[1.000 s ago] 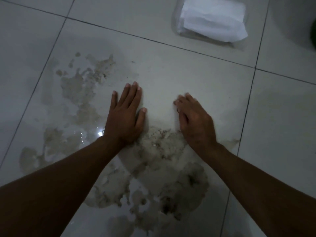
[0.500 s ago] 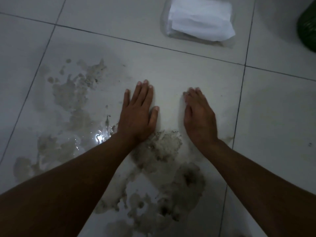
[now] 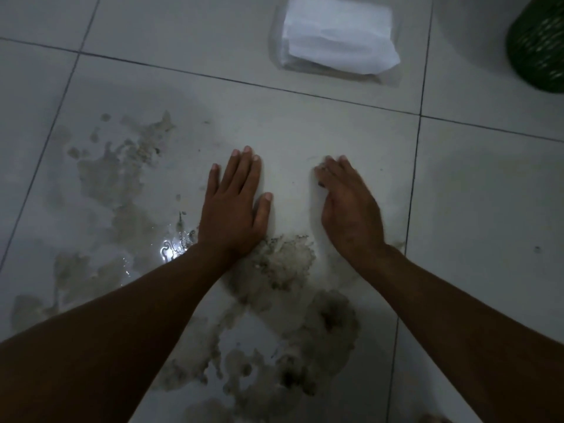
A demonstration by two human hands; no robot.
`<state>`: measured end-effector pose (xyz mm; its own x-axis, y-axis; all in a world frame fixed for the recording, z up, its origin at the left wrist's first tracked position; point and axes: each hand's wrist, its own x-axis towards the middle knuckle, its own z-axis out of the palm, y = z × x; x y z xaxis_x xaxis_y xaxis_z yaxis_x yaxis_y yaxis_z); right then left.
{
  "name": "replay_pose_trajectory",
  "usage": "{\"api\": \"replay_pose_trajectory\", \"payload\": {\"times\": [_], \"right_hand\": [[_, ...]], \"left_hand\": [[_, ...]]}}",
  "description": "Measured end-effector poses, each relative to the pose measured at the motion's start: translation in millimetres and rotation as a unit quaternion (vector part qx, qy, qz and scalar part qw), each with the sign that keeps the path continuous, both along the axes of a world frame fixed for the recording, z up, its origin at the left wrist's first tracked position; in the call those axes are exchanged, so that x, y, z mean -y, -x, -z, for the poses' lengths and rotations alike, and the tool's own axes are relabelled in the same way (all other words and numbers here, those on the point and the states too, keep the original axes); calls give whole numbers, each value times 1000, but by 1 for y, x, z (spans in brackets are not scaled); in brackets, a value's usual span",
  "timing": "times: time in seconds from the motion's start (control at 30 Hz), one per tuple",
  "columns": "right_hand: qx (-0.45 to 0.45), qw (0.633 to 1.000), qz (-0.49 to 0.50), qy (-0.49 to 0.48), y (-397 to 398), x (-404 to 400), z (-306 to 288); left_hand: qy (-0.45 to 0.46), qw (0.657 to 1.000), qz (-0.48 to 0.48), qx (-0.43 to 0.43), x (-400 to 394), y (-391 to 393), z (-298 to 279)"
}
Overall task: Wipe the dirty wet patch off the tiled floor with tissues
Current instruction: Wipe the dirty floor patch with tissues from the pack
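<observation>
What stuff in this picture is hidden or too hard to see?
- Green object, head view: cut off by the right edge, so what it is stays unclear.
- Tissues: top cut off by the upper edge.
- Dirty wet patch: partly covered by both forearms and cut off at the bottom edge.
- Floor under the left hand and right hand: hidden by the palms.

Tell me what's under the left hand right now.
The left hand lies flat on the floor tile, its heel at the dirty wet patch. Whatever is beneath the palm is covered.

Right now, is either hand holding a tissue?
No, the left hand and right hand lie bare on the floor, and the tissues sit untouched beyond them.
</observation>
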<state>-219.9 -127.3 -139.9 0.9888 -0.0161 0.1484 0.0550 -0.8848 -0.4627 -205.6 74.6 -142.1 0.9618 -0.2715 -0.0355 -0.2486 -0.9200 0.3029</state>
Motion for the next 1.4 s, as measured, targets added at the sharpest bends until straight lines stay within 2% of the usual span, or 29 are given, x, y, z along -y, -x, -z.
{"api": "replay_pose_trajectory", "payload": {"times": [0.07, 0.23, 0.4, 0.53, 0.6, 0.73, 0.87, 0.97, 1.13, 1.23, 1.4], "right_hand": [[-7, 1000, -8, -16, 1, -11, 0], [6, 991, -132, -2, 29, -15, -8], [45, 998, 28, 18, 32, 8, -3], [30, 998, 52, -3, 17, -7, -2], [13, 1000, 28, -2, 15, -20, -5], [27, 996, -86, 6, 28, -29, -10], [41, 991, -128, 5, 41, -11, -8], [42, 997, -64, -8, 40, 6, -6], [29, 985, 110, -132, 9, 38, -38], [35, 973, 142, -180, -8, 57, -66], [63, 956, 192, -214, -20, 94, -104]], "left_hand": [[0, 1000, -1, 0, 0, 1, 1], [3, 1000, -1, 5, 0, 0, 1], [6, 1000, 2, 0, -1, 0, 1], [4, 1000, -2, -8, -1, 1, 1], [-2, 1000, 2, -10, -1, 1, 0], [-5, 1000, 5, -10, -3, -1, 0], [0, 1000, 11, -10, 1, -1, -3], [-4, 999, 50, -7, 13, 1, -9], [62, 994, 89, 0, 59, -20, -33], [103, 989, 110, 5, 96, -39, -57], [101, 985, 132, 35, 147, -59, -95]]}}
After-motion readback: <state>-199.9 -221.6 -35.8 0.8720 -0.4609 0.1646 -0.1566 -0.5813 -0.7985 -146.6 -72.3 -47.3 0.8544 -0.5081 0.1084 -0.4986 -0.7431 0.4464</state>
